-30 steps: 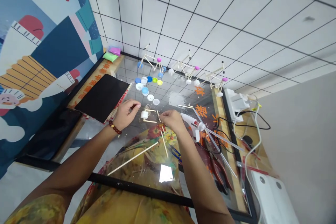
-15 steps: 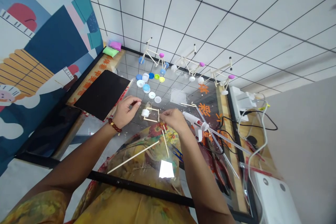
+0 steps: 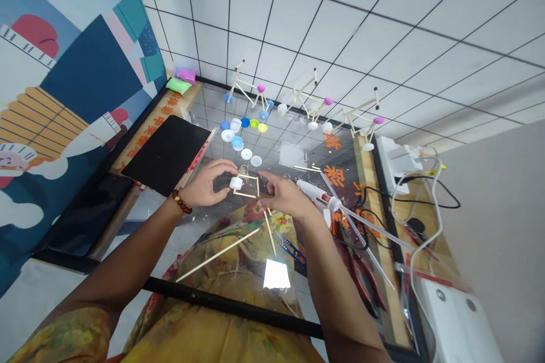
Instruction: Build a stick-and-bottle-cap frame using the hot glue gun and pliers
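A small frame of thin wooden sticks with a white bottle cap at its left side lies on the glass table. To its left is my left hand, fingers curved and apart, close beside the cap. On the other side, my right hand has thumb and index finger spread, near the frame's right stick. Neither hand visibly holds anything. Nearer to me lie a long wooden stick and a shorter stick. Blue-handled snips rest beside my right forearm.
A white glue gun with a long glue stick lies on the right, near red-handled pliers. Several loose caps sit behind the frame. Stick models with pink balls stand along the back. A black board lies left.
Both hands have opened: the right fingers have let go of the stick frame and spread apart. My left thumb and fingers have parted, moving beside the cap.
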A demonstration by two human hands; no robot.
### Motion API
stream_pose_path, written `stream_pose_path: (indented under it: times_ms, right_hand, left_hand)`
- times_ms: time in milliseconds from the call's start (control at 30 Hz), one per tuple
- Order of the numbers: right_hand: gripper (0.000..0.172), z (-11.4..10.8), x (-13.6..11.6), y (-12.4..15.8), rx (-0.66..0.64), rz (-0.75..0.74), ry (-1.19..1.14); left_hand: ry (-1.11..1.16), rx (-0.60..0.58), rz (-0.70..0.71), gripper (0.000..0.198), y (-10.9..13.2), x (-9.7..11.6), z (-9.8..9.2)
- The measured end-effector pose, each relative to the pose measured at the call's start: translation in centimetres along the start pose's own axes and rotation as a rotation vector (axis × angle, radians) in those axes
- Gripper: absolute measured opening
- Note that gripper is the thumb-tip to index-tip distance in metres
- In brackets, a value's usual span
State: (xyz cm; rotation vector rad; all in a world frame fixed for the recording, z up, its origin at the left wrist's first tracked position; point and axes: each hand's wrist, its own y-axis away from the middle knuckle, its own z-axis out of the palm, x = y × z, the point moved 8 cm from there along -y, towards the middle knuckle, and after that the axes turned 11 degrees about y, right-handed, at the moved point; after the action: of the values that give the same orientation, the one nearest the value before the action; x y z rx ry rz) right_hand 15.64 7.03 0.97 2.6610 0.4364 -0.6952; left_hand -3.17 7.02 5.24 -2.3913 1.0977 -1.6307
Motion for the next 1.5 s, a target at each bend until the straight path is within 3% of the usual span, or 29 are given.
stream_pose_path:
  times_ms: [433, 967, 1200, 1500]
  right_hand:
    - [0.059, 0.3, 0.4, -0.1, 0.051, 0.010, -0.030]
    - [0.059, 0.3, 0.3, -0.3, 0.065, 0.009, -0.019]
    - [0.072, 0.1, 0.7, 0.7, 0.074, 0.030, -0.159]
    - [0.062, 0.4, 0.7, 0.6, 0.048, 0.042, -0.073]
  left_hand:
    - [-0.092, 0.024, -0.003, 0.032, 0.1, -0.5, 0.7]
    - [-0.100, 0.015, -0.001, 0.032, 0.2, -0.3, 0.9]
    - [-0.091, 0.024, -0.004, 0.033, 0.2, -0.3, 0.8]
    - [-0.072, 0.029, 0.002, 0.037, 0.2, -0.3, 0.7]
